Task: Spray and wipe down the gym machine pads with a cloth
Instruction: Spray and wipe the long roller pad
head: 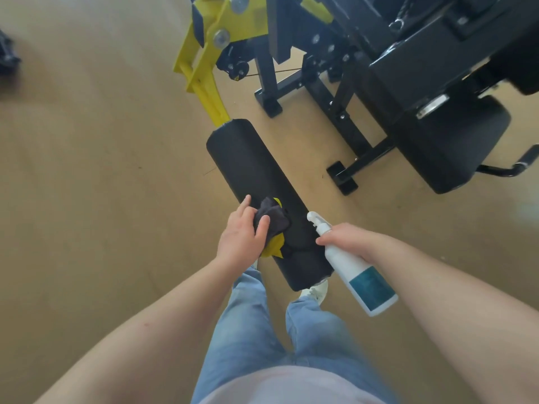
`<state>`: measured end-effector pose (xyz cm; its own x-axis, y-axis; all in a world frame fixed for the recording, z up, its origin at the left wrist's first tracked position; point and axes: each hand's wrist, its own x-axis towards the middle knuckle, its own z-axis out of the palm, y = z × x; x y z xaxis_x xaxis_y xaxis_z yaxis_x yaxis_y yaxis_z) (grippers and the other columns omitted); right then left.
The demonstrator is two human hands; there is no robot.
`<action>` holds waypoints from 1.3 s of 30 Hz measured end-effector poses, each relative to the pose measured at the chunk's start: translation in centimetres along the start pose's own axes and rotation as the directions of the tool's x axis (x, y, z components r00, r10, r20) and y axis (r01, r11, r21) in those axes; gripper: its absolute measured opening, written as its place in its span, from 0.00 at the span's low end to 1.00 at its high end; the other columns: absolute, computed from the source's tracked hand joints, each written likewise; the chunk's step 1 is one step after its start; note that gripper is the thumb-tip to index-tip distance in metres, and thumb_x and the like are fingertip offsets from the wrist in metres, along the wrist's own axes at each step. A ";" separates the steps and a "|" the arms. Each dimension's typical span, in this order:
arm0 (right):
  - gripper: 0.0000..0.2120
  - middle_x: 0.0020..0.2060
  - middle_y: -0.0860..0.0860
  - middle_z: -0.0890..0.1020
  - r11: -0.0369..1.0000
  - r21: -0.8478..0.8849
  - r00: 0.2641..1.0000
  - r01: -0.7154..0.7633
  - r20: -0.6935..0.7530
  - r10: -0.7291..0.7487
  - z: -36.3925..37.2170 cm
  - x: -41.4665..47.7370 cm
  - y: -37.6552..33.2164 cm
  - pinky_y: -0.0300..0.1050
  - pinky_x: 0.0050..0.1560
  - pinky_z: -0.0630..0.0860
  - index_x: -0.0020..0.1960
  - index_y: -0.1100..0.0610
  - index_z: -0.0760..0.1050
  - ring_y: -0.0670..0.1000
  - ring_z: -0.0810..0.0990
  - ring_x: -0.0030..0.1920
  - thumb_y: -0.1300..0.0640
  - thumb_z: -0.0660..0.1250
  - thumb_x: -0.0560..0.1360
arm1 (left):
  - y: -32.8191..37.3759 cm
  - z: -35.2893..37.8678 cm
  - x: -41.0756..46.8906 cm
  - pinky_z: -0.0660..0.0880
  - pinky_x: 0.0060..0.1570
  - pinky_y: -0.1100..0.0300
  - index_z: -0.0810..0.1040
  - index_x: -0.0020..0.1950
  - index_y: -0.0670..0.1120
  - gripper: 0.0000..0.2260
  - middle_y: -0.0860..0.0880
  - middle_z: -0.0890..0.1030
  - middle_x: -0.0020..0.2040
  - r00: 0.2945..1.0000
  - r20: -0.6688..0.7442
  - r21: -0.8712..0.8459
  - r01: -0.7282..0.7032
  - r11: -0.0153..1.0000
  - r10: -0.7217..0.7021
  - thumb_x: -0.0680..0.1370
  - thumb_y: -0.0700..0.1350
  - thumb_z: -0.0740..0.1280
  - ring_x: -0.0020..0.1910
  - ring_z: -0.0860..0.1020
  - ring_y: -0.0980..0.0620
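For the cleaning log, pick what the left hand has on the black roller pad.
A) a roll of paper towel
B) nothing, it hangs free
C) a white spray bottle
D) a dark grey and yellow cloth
D: the left hand holds a dark grey and yellow cloth against the roller pad, while the right hand grips the spray bottle.

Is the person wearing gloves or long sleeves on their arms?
No. The left hand and right hand are bare, with no gloves, rings or watch showing. The left forearm and right forearm are bare too; no sleeve shows.
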<state>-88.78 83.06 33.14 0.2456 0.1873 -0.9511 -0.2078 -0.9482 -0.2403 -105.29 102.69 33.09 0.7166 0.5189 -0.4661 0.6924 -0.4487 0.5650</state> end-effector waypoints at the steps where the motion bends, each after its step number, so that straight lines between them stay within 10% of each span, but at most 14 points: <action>1: 0.24 0.51 0.54 0.85 0.999 -0.019 0.999 0.026 -0.017 -0.027 -0.1 -0.1 -0.2 0.57 0.59 0.82 0.66 0.53 0.77 0.56 0.86 0.50 0.43 0.73 0.74 | 0.2 0.0 0.1 0.71 0.63 0.53 0.75 0.60 0.50 0.16 0.57 0.58 0.82 0.999 0.039 0.037 -0.005 0.999 0.003 0.84 0.59 0.56 0.74 0.66 0.52; 7: 0.41 0.63 0.50 0.77 0.983 -0.013 0.975 0.182 -0.130 -0.183 -0.9 0.0 -4.0 0.54 0.56 0.80 0.80 0.48 0.61 0.53 0.81 0.54 0.42 0.75 0.74 | 0.3 0.0 0.5 0.74 0.54 0.52 0.73 0.56 0.47 0.18 0.54 0.55 0.83 0.995 0.087 0.152 0.034 0.988 -0.047 0.86 0.57 0.50 0.66 0.76 0.47; 14: 0.24 0.56 0.53 0.85 0.911 0.210 0.932 0.356 -0.008 -0.363 -0.4 0.3 -10.9 0.53 0.54 0.84 0.71 0.47 0.75 0.53 0.87 0.50 0.50 0.75 0.76 | -2.5 -0.7 2.0 0.74 0.63 0.48 0.68 0.75 0.51 0.22 0.49 0.73 0.74 0.981 0.144 -0.026 0.138 0.990 -0.133 0.84 0.55 0.50 0.66 0.76 0.46; 26: 0.19 0.51 0.60 0.82 0.866 0.301 0.905 0.400 0.022 -0.425 1.8 0.2 -20.1 0.51 0.41 0.85 0.64 0.59 0.73 0.56 0.86 0.42 0.51 0.73 0.79 | -2.7 -3.9 3.5 0.68 0.41 0.57 0.73 0.50 0.49 0.12 0.53 0.76 0.46 0.972 -0.020 -0.259 0.221 0.940 -0.234 0.85 0.54 0.56 0.45 0.76 0.55; 39: 0.19 0.50 0.58 0.84 0.835 0.513 0.916 0.199 0.205 -0.344 1.0 -0.8 -14.9 0.61 0.52 0.83 0.67 0.54 0.72 0.61 0.85 0.46 0.48 0.71 0.80 | -2.5 -6.3 3.4 0.72 0.53 0.54 0.72 0.65 0.51 0.13 0.53 0.78 0.55 0.947 -0.106 -0.452 0.225 0.863 -0.303 0.83 0.54 0.62 0.54 0.77 0.50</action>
<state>-86.89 97.30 37.32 0.1021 0.5506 -0.8285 -0.6101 -0.6232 -0.4893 -105.08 110.18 34.42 0.4601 0.7044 -0.5406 0.7211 0.0588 0.6903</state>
